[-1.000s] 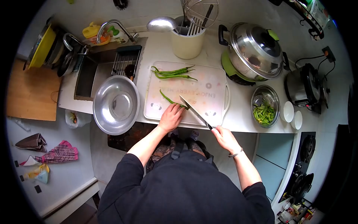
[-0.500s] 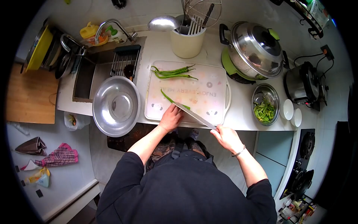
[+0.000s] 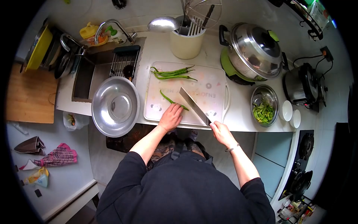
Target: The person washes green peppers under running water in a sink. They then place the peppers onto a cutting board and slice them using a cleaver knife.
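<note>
On the white cutting board [image 3: 209, 80], a single long green chili pepper [image 3: 166, 96] lies slanted near the front edge. My left hand [image 3: 171, 117] holds it down, its fingers bent over the pepper's lower part, and the pepper's end pokes out to their right. My right hand [image 3: 222, 134] is wrapped round the handle of a kitchen knife [image 3: 194, 106]. The broad blade points up and left, a little to the right of the pepper and apart from it. Several more green chili peppers [image 3: 173, 72] lie together at the back of the board.
Left of the board, a big metal basin [image 3: 99, 108] overlaps the sink [image 3: 84, 87]. On the right are a metal bowl [image 3: 274, 99] of cut green pieces, two small white bowls [image 3: 286, 111] and a lidded steamer pot [image 3: 251, 46]. A utensil holder [image 3: 186, 46] stands behind.
The knife has come off the pepper, shifting right and turning steeper away from my left fingers. My right hand has moved slightly up and left. The left hand still holds the pepper.
</note>
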### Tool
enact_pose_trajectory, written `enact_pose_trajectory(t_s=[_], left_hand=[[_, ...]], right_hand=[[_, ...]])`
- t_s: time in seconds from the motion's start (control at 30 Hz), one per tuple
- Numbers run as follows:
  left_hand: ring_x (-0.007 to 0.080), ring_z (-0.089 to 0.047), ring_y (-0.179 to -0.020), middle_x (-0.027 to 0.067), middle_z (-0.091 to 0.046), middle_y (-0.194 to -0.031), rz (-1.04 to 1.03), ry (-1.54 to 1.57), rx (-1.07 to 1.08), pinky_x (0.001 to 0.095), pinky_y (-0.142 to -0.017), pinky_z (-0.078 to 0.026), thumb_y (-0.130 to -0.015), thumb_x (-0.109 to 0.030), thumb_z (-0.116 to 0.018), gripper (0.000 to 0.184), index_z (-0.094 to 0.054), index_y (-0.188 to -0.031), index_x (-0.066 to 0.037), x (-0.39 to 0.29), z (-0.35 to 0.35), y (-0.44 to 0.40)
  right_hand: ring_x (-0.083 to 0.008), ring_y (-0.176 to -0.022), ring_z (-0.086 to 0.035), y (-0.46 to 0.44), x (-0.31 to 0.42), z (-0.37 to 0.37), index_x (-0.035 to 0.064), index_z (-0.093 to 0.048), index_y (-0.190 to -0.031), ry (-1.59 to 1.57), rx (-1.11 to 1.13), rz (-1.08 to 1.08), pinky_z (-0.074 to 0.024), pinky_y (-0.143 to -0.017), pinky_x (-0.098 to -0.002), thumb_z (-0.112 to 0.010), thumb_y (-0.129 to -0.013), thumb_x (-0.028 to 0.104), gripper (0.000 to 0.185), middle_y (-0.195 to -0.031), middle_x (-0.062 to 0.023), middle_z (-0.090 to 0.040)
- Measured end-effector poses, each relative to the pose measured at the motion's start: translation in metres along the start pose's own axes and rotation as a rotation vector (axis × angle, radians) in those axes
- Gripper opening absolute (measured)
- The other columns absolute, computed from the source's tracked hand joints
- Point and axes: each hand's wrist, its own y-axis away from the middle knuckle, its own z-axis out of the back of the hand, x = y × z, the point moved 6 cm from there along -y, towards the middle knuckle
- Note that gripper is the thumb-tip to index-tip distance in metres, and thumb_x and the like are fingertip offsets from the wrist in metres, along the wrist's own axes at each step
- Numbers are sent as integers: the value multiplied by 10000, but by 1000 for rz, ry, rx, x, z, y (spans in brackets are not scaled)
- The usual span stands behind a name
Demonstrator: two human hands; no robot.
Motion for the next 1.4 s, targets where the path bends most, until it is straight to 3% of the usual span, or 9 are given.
enact_pose_trajectory(t_s=[0.27, 0.6, 0.73, 0.97, 1.13, 1.4], left_hand=[[382, -462, -1127, 194, -510, -1137, -39, -11, -24, 417, -975, -410, -691, -140, -645, 438, -538, -1081, 30, 0, 0, 2], [372, -478, -1082, 186, -543, -1068, -47, -17, -19, 414, -948, -424, -683, -119, -626, 309, -595, -958, 17, 5, -11, 5], [416, -446, -1114, 209, -517, -1127, -46, -44, 8, 462, -988, -378, -703, -129, -615, 399, -553, -1065, 29, 4, -18, 7], [399, -434, -1121, 205, -475, -1184, 19, -14, 65, 459, -989, -363, -737, -106, -596, 448, -491, -1158, 6, 0, -16, 4], [395, -454, -1094, 203, -484, -1175, -7, 15, 40, 458, -960, -373, -746, -78, -595, 426, -500, -1156, -14, -5, -9, 3], [362, -490, -1047, 174, -515, -1133, -17, 69, -35, 435, -916, -408, -727, -15, -595, 389, -578, -1115, -24, 5, 12, 3]], right_hand=[[-386, -746, -614, 28, 33, 18, -2, -574, -839, 297, 35, 79, -481, -665, -448, -510, -904, 422, 433, -736, -210, -617], [-381, -798, -625, 17, 39, 14, -23, -614, -874, 366, 129, 10, -487, -721, -458, -455, -911, 475, 524, -798, -219, -639], [-364, -842, -632, 4, 27, -6, 14, -632, -915, 225, 70, -9, -494, -761, -433, -433, -908, 502, 528, -859, -193, -652], [-391, -863, -607, -8, 15, -36, -9, -607, -899, -43, -80, -11, -475, -759, -437, -423, -932, 486, 530, -858, -231, -630], [-407, -775, -600, -11, 1, -48, -8, -619, -889, -286, -192, 18, -460, -704, -441, -412, -938, 480, 532, -762, -229, -609], [-399, -832, -608, -2, 10, -47, -5, -621, -935, -231, -169, 2, -461, -738, -447, -397, -934, 497, 550, -803, -237, -619]])
